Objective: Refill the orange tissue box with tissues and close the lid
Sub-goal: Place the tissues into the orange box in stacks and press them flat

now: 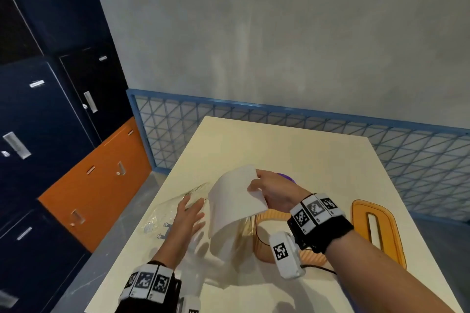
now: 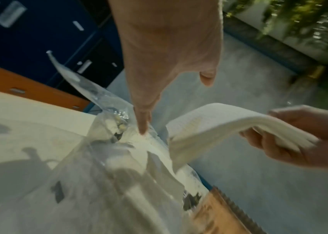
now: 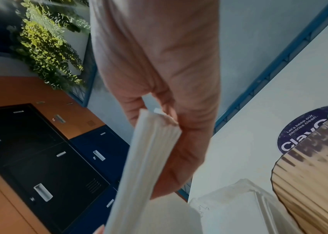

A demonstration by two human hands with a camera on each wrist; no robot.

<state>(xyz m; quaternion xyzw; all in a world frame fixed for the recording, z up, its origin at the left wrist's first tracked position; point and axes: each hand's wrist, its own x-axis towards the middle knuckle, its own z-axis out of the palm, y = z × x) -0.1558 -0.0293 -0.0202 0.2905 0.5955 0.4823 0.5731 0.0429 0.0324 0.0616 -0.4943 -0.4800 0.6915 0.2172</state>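
Tissues (image 1: pixel 235 201), a thick white stack, hang in the centre of the head view from my right hand (image 1: pixel 273 194), which pinches one end of the stack between thumb and curled fingers. The stack bends over and droops toward the orange tissue box (image 1: pixel 269 236), which stands open just below it, right of centre on the table (image 1: pixel 292 150). In the right wrist view the stack's layered edge (image 3: pixel 149 155) runs down from my fingers (image 3: pixel 187 114). The box's lid (image 1: pixel 376 231), orange with a long slot, lies flat on the table at the right of the frame, beside the box.

My left hand (image 1: pixel 189 216) is spread flat with straight fingers, left of centre, pressing on a clear plastic wrapper (image 1: pixel 173 211) that lies crumpled on the table. From the left wrist view, one fingertip (image 2: pixel 143 126) touches the wrapper (image 2: pixel 107 158), and the stack (image 2: pixel 209 126) arches at the right.

A round purple sticker (image 3: pixel 303 131) with white lettering sits on the cream tabletop behind the box. Beyond the far edge runs a blue lattice rail (image 1: pixel 305 119) under a grey wall (image 1: pixel 279 33). Dark blue and orange lockers (image 1: pixel 50 109) fill the left side of the frame. Green foliage (image 3: pixel 46 52) shows in the upper left of the right wrist view.
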